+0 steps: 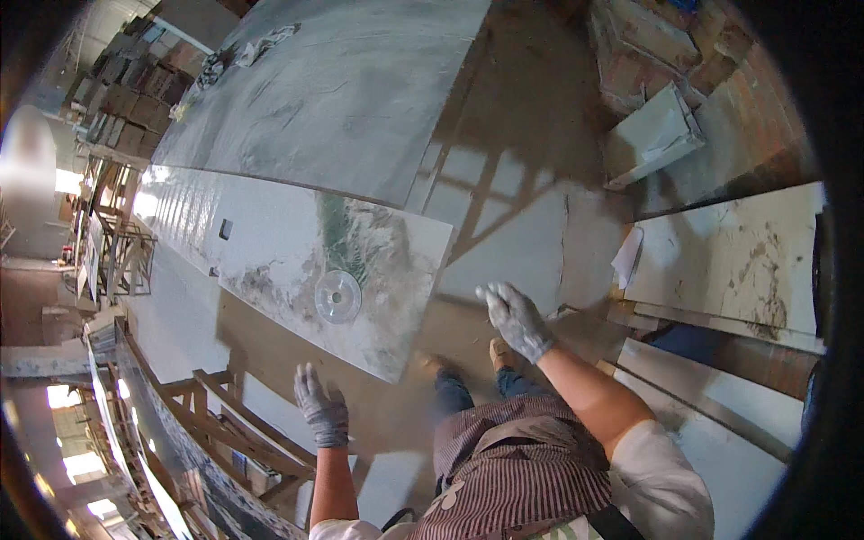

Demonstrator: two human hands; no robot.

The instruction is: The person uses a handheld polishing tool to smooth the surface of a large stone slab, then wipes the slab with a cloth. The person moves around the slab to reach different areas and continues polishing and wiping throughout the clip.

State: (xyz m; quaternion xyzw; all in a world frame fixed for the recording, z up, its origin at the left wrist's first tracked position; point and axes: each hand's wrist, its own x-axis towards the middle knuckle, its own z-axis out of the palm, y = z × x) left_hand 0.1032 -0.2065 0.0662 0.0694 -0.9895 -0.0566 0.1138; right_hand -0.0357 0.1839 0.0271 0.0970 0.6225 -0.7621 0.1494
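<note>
My left hand (321,409), in a grey work glove, hovers beside the near left edge of a white slab-topped table (270,216). Its fingers are stretched out and it holds nothing. To the right of the slab's near corner, my right hand (515,317), also gloved, is raised above the floor. Its fingers look extended and loosely together, with nothing visible in them. A clear round disc (349,310) with a hole in its middle lies on the slab, where grey powder or smears surround a green patch (335,229). Neither hand touches the slab or disc.
Beyond the slab lies a large grey sheet (333,90). A small dark block (225,229) rests on the slab's left part. Pale boards (720,261) stand at the right, with a white box-like piece (652,139) behind. Wooden frames (234,414) are at lower left.
</note>
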